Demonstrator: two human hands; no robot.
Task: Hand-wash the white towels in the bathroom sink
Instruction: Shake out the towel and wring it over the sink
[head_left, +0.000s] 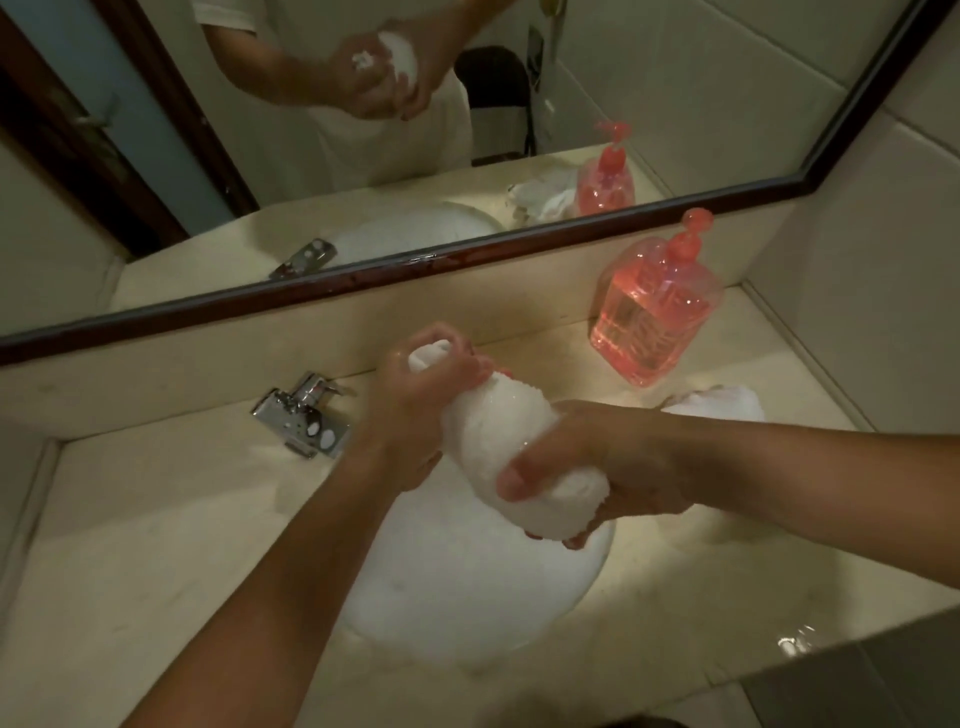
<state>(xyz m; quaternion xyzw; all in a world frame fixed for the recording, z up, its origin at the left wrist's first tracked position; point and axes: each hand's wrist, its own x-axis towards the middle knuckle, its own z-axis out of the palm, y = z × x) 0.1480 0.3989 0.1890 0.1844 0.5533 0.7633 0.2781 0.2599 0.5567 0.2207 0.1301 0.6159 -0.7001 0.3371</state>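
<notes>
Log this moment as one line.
wringing towel | left hand grips far end | right hand grips near end | above sink

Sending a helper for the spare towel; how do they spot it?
Find the round white sink in the beige counter. Right of it, before the pink soap bottle, lies a crumpled white towel. Unlike the rolled towel gripped by the left hand and right hand, it lies unheld.

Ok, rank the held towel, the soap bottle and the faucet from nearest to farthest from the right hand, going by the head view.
1. Held towel: gripped in the right hand.
2. Soap bottle: behind it, by the mirror.
3. Faucet: far left, beyond the left hand.
</notes>
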